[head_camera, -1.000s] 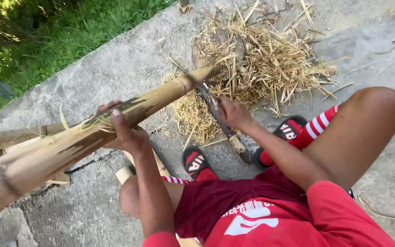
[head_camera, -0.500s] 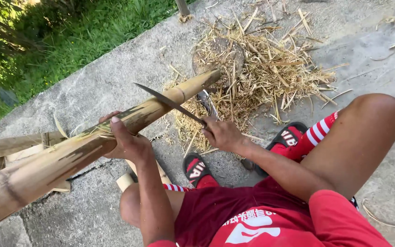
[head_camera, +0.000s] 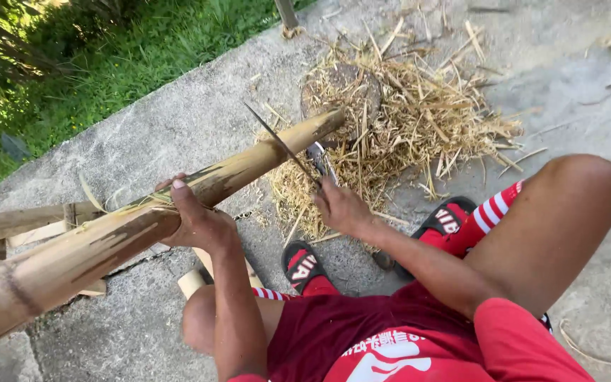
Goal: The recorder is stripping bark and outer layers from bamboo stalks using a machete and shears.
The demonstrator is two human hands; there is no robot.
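Note:
A thick bamboo pole (head_camera: 129, 230) runs from the lower left up toward the middle, its cut end resting near a round wooden block. My left hand (head_camera: 196, 219) wraps over the pole from the near side and steadies it. My right hand (head_camera: 341, 209) grips the handle of a long knife (head_camera: 281, 145). The blade lies slantwise on the upper side of the pole, close to its far end, with the tip pointing up and left.
A heap of dry bamboo shavings (head_camera: 419, 127) covers the wooden block (head_camera: 344, 88) on the concrete ground. Grass (head_camera: 86, 64) borders the concrete at upper left. More bamboo pieces (head_camera: 22, 223) lie at left. My knees and feet in red socks and sandals sit below the pole.
The knife, first lying low beside the pole, has been lifted and set across the pole's top. My right hand moved up toward the pole; my left hand kept its hold.

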